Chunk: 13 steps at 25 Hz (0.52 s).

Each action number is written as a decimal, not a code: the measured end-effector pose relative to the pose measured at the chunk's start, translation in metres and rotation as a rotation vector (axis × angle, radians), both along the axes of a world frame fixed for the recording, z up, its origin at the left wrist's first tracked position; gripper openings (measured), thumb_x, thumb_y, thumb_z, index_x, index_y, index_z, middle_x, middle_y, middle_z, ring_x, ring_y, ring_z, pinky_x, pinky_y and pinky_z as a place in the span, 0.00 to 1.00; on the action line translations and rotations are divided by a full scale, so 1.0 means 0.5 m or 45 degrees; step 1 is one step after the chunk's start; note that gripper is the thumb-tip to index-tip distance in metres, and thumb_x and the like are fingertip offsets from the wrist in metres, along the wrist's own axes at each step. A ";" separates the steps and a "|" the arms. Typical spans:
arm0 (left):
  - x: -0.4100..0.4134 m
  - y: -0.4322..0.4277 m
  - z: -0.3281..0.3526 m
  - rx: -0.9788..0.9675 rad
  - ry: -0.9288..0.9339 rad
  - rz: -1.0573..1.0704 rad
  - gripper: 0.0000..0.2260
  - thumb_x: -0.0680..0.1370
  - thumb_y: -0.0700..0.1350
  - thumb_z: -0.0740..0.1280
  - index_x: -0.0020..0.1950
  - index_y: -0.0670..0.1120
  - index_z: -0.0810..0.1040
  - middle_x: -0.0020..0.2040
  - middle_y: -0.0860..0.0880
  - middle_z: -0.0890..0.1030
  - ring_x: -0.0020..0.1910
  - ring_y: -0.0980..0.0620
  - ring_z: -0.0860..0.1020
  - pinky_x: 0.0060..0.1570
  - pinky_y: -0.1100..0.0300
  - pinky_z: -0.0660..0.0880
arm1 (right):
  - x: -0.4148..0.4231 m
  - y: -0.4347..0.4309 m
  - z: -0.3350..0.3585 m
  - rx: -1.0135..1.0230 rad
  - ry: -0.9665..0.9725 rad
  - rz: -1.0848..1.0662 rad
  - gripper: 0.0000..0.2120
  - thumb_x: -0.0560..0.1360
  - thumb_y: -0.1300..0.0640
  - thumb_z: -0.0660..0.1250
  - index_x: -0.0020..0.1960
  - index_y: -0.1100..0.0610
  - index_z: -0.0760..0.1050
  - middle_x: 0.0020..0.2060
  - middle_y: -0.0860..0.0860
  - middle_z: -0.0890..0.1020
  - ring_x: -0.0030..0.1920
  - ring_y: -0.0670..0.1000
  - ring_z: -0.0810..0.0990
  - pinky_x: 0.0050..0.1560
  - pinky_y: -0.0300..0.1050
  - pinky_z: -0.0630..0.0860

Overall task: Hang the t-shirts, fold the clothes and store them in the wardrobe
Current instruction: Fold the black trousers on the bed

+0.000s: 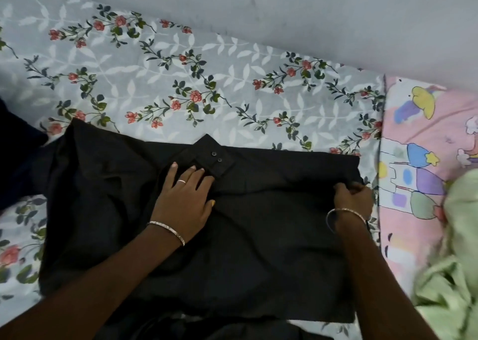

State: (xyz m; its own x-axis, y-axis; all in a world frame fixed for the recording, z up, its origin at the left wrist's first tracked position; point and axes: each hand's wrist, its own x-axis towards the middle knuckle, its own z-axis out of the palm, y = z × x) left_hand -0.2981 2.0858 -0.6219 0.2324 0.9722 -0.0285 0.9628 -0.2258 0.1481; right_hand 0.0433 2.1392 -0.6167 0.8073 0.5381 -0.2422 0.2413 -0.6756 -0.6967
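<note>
A black shirt (258,249) lies spread on the bed, partly folded, with a buttoned cuff (214,158) turned in across its top middle. My left hand (183,200) rests flat on the cloth just below that cuff, fingers apart. At the shirt's right edge my right hand (353,197) pinches the fabric near the upper right corner. Both wrists wear bangles. The shirt's left side is rumpled and its near edge runs under my arms.
The floral bedsheet (181,81) covers the bed, with a grey wall (310,11) behind. A pink cartoon-print pillow (419,158) lies to the right, a pale green garment (455,275) heaped over it. Dark navy cloth (15,158) lies at the left edge, more dark cloth (207,329) at the bottom.
</note>
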 end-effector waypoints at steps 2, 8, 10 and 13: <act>0.040 0.021 -0.011 -0.062 -0.066 -0.050 0.24 0.72 0.50 0.73 0.67 0.46 0.76 0.67 0.43 0.77 0.68 0.42 0.74 0.67 0.42 0.70 | 0.063 0.043 0.005 -0.074 0.080 0.033 0.27 0.72 0.53 0.75 0.66 0.63 0.74 0.58 0.58 0.80 0.58 0.58 0.79 0.61 0.50 0.74; 0.123 0.062 -0.068 -0.070 0.110 -0.084 0.28 0.71 0.52 0.73 0.71 0.47 0.74 0.73 0.46 0.73 0.72 0.43 0.71 0.67 0.40 0.69 | 0.128 0.103 -0.007 -0.162 0.187 0.262 0.31 0.67 0.41 0.79 0.61 0.59 0.76 0.51 0.53 0.80 0.51 0.54 0.78 0.52 0.48 0.74; 0.133 0.062 -0.090 0.086 0.147 -0.121 0.20 0.76 0.47 0.68 0.68 0.45 0.77 0.69 0.44 0.77 0.69 0.44 0.74 0.68 0.40 0.68 | 0.130 0.105 -0.014 -0.118 0.111 0.309 0.30 0.67 0.41 0.78 0.61 0.57 0.75 0.50 0.51 0.79 0.50 0.53 0.77 0.52 0.47 0.74; 0.129 0.053 -0.106 0.288 0.132 -0.204 0.18 0.78 0.38 0.57 0.65 0.41 0.78 0.64 0.44 0.80 0.65 0.46 0.78 0.69 0.42 0.69 | 0.130 0.108 -0.031 -0.133 0.141 0.384 0.30 0.67 0.44 0.79 0.61 0.61 0.79 0.52 0.56 0.83 0.52 0.57 0.82 0.58 0.55 0.79</act>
State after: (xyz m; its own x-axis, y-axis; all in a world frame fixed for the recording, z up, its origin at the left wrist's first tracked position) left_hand -0.2335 2.1122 -0.6751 0.3907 0.9077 0.1529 0.9196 -0.3924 -0.0204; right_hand 0.1082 2.1934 -0.6323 0.5815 0.7162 -0.3858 0.3679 -0.6545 -0.6605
